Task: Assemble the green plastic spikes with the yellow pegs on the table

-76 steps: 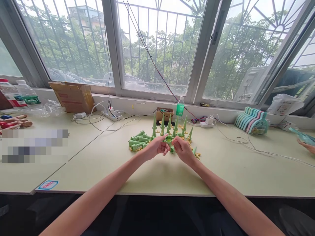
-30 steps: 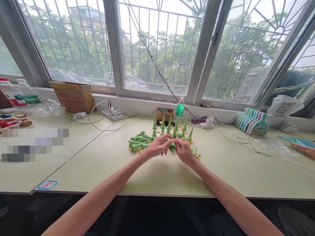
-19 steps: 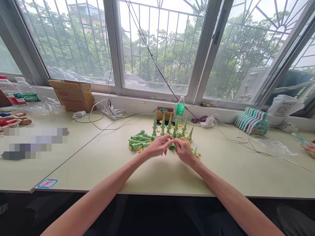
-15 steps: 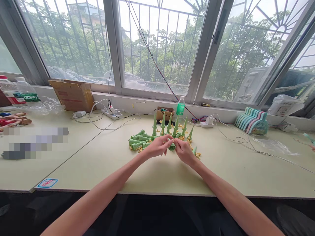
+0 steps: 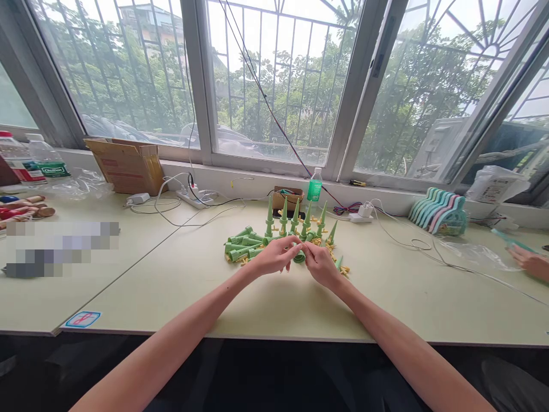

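My left hand (image 5: 277,253) and my right hand (image 5: 319,263) meet over the middle of the table, fingertips nearly touching. Just below them shows the round open end of a green plastic watering spike (image 5: 299,257), by my left fingers, which close around it. My right fingers are curled in a pinch; whatever is in them is too small or hidden to make out. Behind the hands, several green spikes (image 5: 307,223) stand upright with small yellow valves on them. More green spikes (image 5: 240,250) lie in a pile at the left, and loose yellow valves (image 5: 344,271) lie at the right.
A small cardboard box (image 5: 288,199) and a green-labelled bottle (image 5: 315,186) stand behind the spikes. Power strips (image 5: 195,198) and cables run along the window sill. Hangers (image 5: 440,210) stand at the right, where another person's hand (image 5: 532,262) holds a teal piece.
My hands stay almost in place, and the green spike's open end shifts very slightly. At the right edge, the other person's hand has come further into view with a teal piece.
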`<state>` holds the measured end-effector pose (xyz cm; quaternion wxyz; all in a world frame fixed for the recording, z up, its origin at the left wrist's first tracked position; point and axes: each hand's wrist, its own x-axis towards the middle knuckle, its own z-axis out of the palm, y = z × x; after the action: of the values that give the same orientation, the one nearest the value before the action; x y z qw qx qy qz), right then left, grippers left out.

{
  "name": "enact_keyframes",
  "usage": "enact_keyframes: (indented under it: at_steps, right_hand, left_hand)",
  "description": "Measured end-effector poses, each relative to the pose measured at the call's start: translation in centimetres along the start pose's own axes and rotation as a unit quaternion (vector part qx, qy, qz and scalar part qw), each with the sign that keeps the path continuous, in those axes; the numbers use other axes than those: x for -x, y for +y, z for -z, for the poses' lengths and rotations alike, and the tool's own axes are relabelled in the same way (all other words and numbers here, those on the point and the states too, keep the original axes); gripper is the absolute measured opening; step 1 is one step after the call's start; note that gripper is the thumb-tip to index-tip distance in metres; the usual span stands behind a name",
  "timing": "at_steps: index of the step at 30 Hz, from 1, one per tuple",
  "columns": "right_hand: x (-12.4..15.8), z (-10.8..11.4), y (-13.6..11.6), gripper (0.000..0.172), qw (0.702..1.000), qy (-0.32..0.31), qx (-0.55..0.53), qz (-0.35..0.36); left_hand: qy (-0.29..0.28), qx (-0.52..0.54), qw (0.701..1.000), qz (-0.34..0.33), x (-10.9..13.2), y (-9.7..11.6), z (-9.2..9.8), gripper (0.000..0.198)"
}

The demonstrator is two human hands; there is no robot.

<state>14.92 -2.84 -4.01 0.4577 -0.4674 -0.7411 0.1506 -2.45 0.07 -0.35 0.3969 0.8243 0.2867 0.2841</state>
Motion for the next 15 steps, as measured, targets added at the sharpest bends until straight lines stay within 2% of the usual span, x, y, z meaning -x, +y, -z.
enact_keyframes:
  at_steps: [9,15]
  right_hand:
    - [0.07,-0.01,-0.19,0.036,1.0,-0.004,0.01,0.004]
    - [0.27,-0.14,-0.24,0.026,0.998,-0.064,-0.003,0.027]
  left_hand:
    - [-0.003,-0.016,1.0,0.004,0.03,-0.09,-0.01,0.039]
    - [-0.03,-0.034,0.998,-0.031,0.25,-0.15,-0.38,0.034]
